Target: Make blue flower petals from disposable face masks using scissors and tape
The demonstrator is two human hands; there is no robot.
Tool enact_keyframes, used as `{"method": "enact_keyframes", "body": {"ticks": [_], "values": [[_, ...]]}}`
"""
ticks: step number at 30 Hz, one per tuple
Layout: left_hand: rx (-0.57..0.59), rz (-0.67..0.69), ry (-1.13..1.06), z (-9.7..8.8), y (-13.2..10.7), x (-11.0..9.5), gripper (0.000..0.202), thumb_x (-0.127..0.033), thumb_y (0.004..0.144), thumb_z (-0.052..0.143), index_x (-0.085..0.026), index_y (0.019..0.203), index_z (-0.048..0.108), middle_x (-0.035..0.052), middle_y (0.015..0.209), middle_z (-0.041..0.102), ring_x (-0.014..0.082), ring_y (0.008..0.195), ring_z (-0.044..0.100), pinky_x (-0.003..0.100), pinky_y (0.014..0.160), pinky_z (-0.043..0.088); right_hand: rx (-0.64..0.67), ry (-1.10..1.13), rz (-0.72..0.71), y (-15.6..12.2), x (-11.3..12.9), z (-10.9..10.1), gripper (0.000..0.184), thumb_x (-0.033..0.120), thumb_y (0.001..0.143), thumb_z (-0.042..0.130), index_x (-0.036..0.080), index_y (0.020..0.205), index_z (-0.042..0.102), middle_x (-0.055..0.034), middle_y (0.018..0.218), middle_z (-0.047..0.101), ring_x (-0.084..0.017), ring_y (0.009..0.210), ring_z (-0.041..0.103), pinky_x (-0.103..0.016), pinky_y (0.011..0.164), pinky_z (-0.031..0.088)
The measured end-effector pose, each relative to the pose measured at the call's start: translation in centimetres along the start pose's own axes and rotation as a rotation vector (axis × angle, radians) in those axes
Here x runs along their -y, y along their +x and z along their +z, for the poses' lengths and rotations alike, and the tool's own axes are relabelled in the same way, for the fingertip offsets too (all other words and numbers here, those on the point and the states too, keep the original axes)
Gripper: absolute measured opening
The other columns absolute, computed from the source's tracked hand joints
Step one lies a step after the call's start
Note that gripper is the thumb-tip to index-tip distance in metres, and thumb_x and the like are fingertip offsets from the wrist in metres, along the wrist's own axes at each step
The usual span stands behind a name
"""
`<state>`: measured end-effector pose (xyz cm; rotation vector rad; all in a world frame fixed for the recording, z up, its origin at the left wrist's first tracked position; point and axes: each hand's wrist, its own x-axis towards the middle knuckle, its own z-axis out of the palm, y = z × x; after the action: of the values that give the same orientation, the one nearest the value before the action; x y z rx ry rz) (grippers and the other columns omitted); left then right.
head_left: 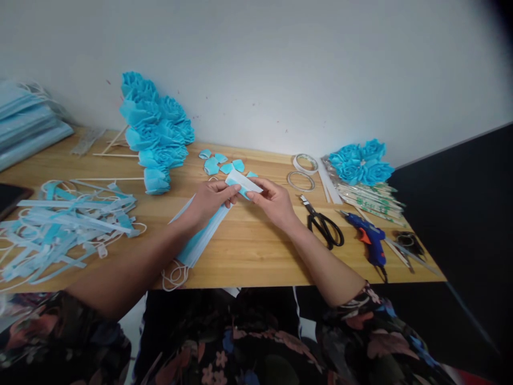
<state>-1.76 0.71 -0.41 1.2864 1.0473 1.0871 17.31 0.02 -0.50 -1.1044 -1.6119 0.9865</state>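
Between both hands, a small folded piece of blue-and-white mask fabric [245,183] is held above the table. My left hand [214,199] pinches its left end, thumb on top. The right end is gripped by the thumb and fingers of my right hand [274,202]. Under my left forearm lie face masks [202,240] with white ear loops. Just beyond the hands, several cut blue petals [218,162] are spread on the wood.
Blue fabric flowers [156,128] stand left; more flowers [363,163] and wrapped sticks [372,198] lie right. Scissors [324,224], a glue gun [371,235] and tape rolls [305,164] are on the right side. Mask scraps [76,224] pile up left, near stacked masks [28,123].
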Motion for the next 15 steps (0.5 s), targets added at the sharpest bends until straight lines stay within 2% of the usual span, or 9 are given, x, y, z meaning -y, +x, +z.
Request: {"method": "enact_keyframes", "body": {"ticks": [7, 15], "values": [[0.058, 0.013, -0.065, 0.06, -0.04, 0.29, 0.032, -0.043, 0.079, 0.074, -0.016, 0.064, 0.071, 0.0027, 0.061, 0.066, 0.0105, 0.054, 0.053, 0.026, 0.056, 0.042, -0.024, 0.006, 0.036, -0.2, 0.56, -0.19, 0.037, 0.051, 0.083, 0.07, 0.018, 0.098, 0.078, 0.0001, 0.075, 0.065, -0.013, 0.068, 0.054, -0.027, 0.065, 0.044], [0.064, -0.034, -0.093, -0.02, 0.14, 0.78, 0.028, -0.04, 0.081, 0.073, -0.016, 0.067, 0.072, 0.003, 0.064, 0.067, 0.0109, 0.056, 0.056, 0.026, 0.057, 0.044, -0.037, -0.023, 0.044, -0.35, 0.76, -0.26, 0.034, 0.051, 0.086, 0.066, 0.018, 0.083, 0.074, 0.0006, 0.068, 0.061, -0.013, 0.066, 0.054, -0.027, 0.064, 0.043]]}}
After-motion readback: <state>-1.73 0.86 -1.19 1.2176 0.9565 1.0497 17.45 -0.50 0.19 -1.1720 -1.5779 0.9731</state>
